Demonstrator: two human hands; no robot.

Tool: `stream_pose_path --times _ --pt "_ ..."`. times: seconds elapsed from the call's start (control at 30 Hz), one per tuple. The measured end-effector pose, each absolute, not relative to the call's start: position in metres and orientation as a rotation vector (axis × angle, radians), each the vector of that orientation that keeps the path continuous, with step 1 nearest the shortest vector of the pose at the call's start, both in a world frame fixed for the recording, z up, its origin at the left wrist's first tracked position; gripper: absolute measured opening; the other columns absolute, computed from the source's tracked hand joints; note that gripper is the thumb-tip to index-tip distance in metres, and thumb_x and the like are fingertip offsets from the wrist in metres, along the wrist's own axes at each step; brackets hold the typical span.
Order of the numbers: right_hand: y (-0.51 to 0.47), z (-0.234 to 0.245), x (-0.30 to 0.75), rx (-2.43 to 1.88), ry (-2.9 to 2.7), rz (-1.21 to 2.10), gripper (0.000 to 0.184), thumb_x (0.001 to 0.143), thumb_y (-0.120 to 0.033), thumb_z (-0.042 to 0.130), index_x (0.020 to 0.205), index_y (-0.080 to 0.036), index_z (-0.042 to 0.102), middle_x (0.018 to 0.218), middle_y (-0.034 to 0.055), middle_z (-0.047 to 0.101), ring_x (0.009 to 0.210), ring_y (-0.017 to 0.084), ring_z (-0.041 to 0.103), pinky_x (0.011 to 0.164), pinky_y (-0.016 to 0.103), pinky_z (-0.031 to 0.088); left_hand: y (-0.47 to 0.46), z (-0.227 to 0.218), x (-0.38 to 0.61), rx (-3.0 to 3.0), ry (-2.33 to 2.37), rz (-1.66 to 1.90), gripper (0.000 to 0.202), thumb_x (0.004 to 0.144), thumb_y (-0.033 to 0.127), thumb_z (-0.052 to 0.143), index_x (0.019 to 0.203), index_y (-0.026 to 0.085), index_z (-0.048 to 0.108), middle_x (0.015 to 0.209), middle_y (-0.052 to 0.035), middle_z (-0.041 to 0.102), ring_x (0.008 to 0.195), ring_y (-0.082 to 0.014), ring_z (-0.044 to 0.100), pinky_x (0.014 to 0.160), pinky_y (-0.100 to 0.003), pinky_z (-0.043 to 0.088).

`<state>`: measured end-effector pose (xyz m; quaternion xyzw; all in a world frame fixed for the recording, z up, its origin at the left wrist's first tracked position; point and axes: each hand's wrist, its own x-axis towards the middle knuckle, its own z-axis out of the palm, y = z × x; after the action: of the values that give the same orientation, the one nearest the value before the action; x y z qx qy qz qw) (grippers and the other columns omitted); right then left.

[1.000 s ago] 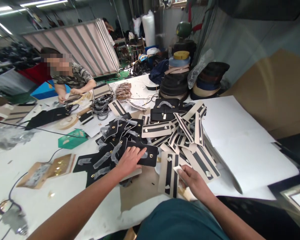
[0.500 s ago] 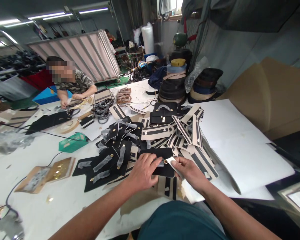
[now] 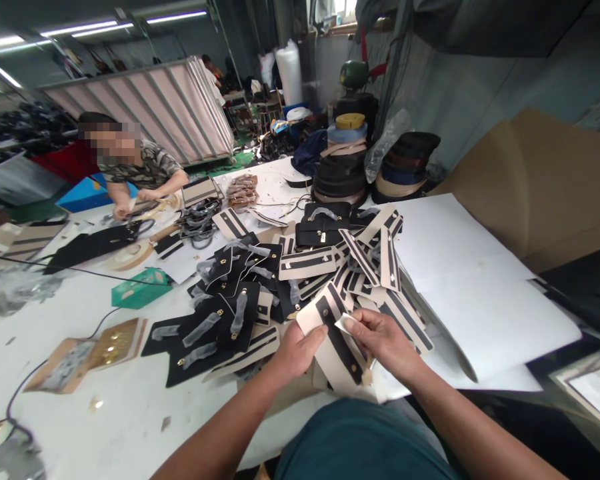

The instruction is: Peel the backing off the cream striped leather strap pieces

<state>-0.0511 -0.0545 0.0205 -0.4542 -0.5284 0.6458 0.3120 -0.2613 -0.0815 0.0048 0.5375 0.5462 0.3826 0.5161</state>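
Note:
My left hand (image 3: pixel 300 348) grips the edge of a bag flap panel (image 3: pixel 333 363), thumb on top. The panel's beige side with a dark strip and small round metal studs faces me. My right hand (image 3: pixel 380 337) pinches a small white piece (image 3: pixel 345 323) over the panel's dark strip; whether it touches the panel I cannot tell. To the left lie black flap panels (image 3: pixel 205 333) with plastic-wrapped handles and gold fittings. Behind my hands, a heap of beige-backed panels (image 3: pixel 307 263) lies around a black bag piece (image 3: pixel 323 227) with a wrapped handle.
A green box (image 3: pixel 141 288) and an open carton (image 3: pixel 115 343) of gold fittings stand at left. White sheets (image 3: pixel 480 260) cover the right side. Rolls of strapping (image 3: pixel 340 173) are stacked at the back. A co-worker (image 3: pixel 145 170) sits across the table at far left.
The panel has been turned over from its black side to its beige side. My left hand has shifted from lying across it to holding its edge. My right hand still pinches the white piece.

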Motion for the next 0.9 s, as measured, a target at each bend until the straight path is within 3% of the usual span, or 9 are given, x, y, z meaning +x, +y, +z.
stream_pose_path --times 0.17,0.37,0.47,0.6,0.73,0.9 --pt "-0.044 0.029 -0.054 -1.239 -1.646 1.514 0.044 0.095 -0.059 0.061 0.076 -0.019 0.061 0.069 -0.0035 0.055 0.064 0.013 0.051 0.058 0.025 0.038 -0.073 0.019 -0.26 1.378 1.251 0.878 0.034 0.093 0.031 0.059 0.122 0.018 0.072 0.116 -0.0041 0.077 0.108 -0.0267 0.068 0.101 -0.036 0.051" --pt "-0.036 0.036 -0.058 -1.435 -1.802 1.256 0.041 0.093 -0.054 0.062 0.07 -0.021 0.059 0.063 -0.004 0.055 0.062 0.014 0.054 0.058 0.025 0.037 -0.069 0.036 -0.249 1.363 1.169 0.905 0.036 0.093 0.033 0.062 0.125 0.019 0.072 0.122 -0.0049 0.076 0.113 -0.0273 0.068 0.104 -0.036 0.05" --pt "-0.036 0.034 -0.062 -1.504 -1.908 1.085 0.042 0.096 -0.053 0.059 0.069 -0.021 0.054 0.064 -0.0023 0.058 0.065 0.016 0.057 0.06 0.026 0.036 -0.066 0.035 -0.242 1.262 1.274 0.988 0.035 0.092 0.039 0.066 0.119 0.019 0.074 0.117 -0.0056 0.078 0.11 -0.0271 0.07 0.099 -0.034 0.052" --pt "-0.034 0.03 -0.064 -1.454 -2.169 0.859 0.03 0.103 -0.043 0.046 0.083 -0.022 0.054 0.078 0.0022 0.068 0.073 0.02 0.065 0.066 0.028 0.036 -0.06 0.026 -0.232 1.138 1.454 1.099 0.027 0.088 0.038 0.071 0.105 0.019 0.078 0.105 -0.0046 0.08 0.099 -0.0255 0.073 0.092 -0.032 0.055" --pt "-0.036 0.028 -0.068 -1.423 -2.358 0.693 0.021 0.104 -0.033 0.044 0.091 -0.022 0.057 0.079 0.0033 0.07 0.066 0.019 0.065 0.062 0.029 0.033 -0.052 0.012 -0.226 1.06 1.54 1.141 0.022 0.083 0.036 0.073 0.092 0.017 0.079 0.09 -0.005 0.08 0.087 -0.0245 0.073 0.08 -0.031 0.055" --pt "-0.068 0.02 -0.086 -0.914 -2.558 0.715 0.028 0.105 -0.027 0.041 0.082 -0.021 0.056 0.077 0.0023 0.066 0.067 0.017 0.061 0.064 0.029 0.035 -0.031 -0.025 -0.234 0.755 1.62 1.205 0.026 0.076 0.035 0.077 0.089 0.012 0.077 0.087 -0.0092 0.079 0.079 -0.0239 0.072 0.07 -0.03 0.054"
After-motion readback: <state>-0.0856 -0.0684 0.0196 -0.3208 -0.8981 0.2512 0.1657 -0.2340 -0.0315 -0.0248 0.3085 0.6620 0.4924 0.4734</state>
